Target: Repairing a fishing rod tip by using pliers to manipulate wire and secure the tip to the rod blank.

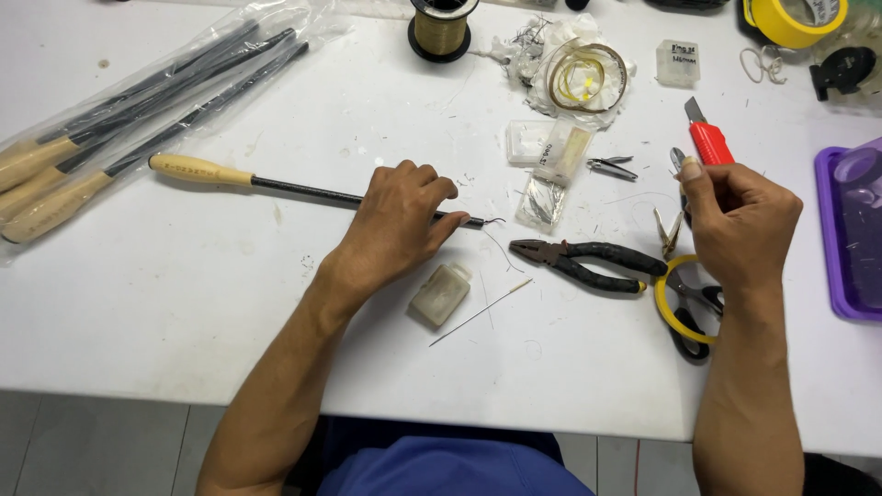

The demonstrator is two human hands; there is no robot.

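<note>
My left hand presses down on a thin black rod with a pale wooden handle lying on the white table; its tip with a small wire loop sticks out past my fingers. My right hand is closed around a red utility knife, blade end pointing up and away. Black-handled pliers lie between my hands. A small clear bottle and a long needle rest just below my left hand.
A plastic bag of similar rods lies at the far left. A wire spool, small clear packets, yellow-handled scissors, yellow tape and a purple tray sit around the work area.
</note>
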